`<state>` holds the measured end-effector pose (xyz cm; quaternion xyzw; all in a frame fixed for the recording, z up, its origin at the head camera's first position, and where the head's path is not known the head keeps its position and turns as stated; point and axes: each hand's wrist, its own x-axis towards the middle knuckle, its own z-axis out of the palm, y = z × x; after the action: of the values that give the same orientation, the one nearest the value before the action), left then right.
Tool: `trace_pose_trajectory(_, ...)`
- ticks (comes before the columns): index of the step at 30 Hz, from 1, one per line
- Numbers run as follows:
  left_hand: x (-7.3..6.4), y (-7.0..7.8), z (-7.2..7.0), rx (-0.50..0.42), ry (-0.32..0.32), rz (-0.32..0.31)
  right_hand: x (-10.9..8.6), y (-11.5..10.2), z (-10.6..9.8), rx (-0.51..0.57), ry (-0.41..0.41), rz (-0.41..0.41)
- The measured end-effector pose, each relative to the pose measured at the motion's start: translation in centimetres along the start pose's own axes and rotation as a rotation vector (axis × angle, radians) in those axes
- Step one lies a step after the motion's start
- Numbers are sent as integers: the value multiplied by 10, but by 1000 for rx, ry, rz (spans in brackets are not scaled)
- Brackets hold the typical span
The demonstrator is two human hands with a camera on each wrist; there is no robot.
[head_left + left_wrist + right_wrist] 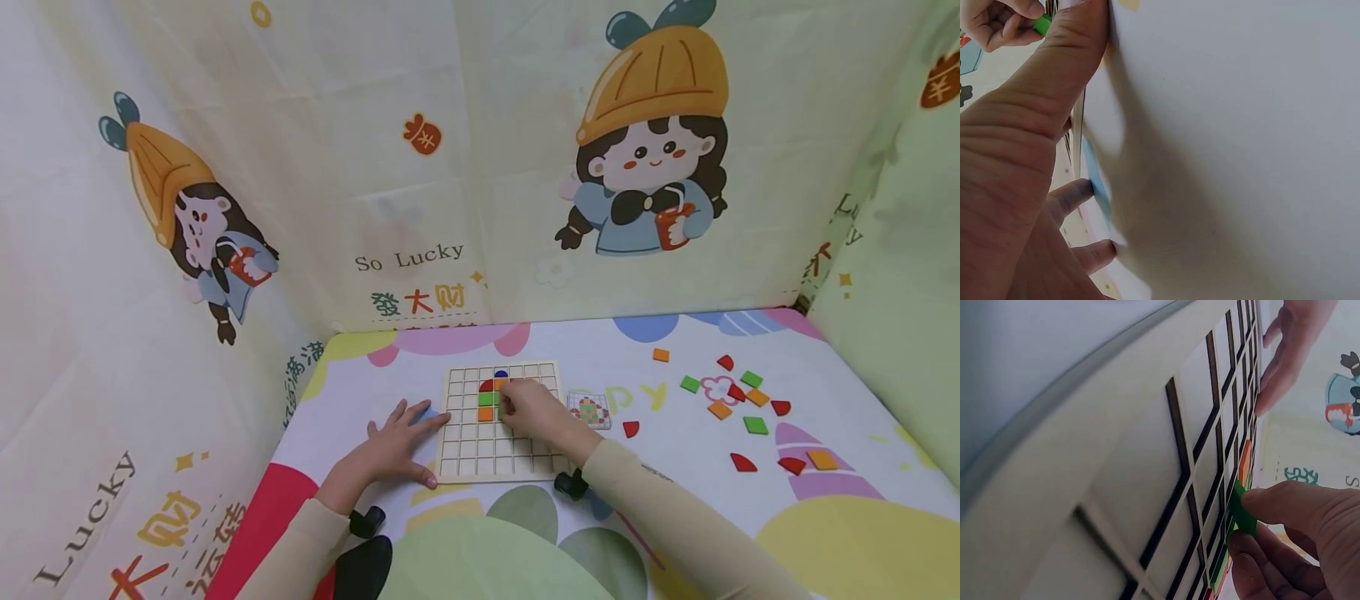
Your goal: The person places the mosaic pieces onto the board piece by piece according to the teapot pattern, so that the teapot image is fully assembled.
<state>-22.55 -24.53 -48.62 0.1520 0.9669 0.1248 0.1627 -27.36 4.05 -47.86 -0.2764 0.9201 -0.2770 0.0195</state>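
A wooden grid board (468,457) lies on the table. My right hand (538,414) is over its upper middle, pinching a green square tile (1243,512) between thumb and fingers, close against the grid. Beside it in the grid sit a red piece (486,386), a green tile (486,399) and an orange tile (485,414), with a blue piece (501,374) above. The hand hides some cells. My left hand (392,448) spreads its fingers at the board's left edge, index finger and thumb touching that edge; other fingertips rest on the table in the left wrist view.
A small pattern card (590,411) lies against the board's right side. Several loose red, green and orange pieces are scattered at the right, among them a red piece (631,428) near the card and an orange tile (822,459). Printed curtains (517,283) stand behind and beside the table.
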Motion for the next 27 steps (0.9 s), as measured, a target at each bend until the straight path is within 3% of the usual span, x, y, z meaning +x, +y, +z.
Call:
trace_pose_trajectory(15, 0, -1, 0, 9, 7, 3, 3, 1, 9, -16, 22, -47)
trace_pose_trajectory(27, 0, 0, -1, 6, 3, 5, 0, 0, 10, 8, -4, -19)
